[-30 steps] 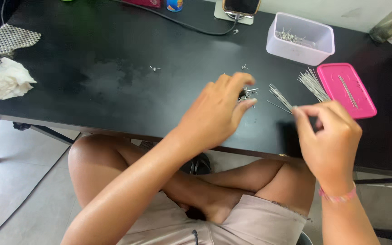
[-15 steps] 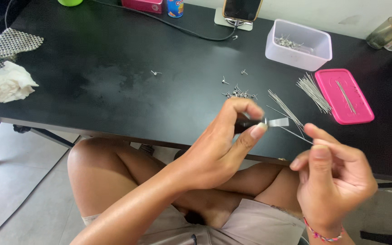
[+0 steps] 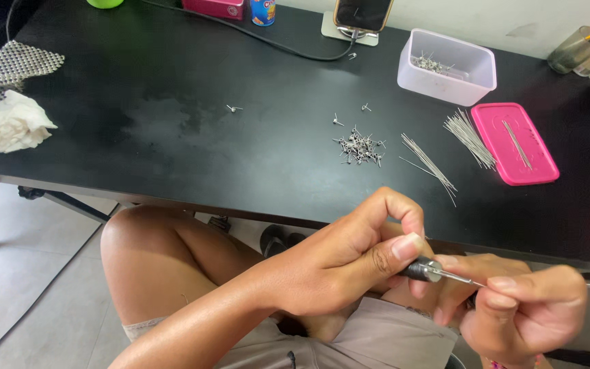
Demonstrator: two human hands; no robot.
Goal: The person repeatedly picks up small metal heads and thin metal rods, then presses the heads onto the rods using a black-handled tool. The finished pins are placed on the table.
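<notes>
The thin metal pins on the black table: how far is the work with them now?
Done: cannot tell; some small pieces lie in the clear box. In hand: left hand grips a dark tool, right hand holds one pin to its tip. Left: two pin bundles and a pile of small studs.

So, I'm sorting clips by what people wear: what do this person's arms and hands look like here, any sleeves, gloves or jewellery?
Both forearms are bare, with no sleeves in view and no gloves. The left hand shows no rings or watch and has short, plain nails. The right hand is likewise bare; a thin pink band shows at its wrist by the bottom edge of the picture.
</notes>
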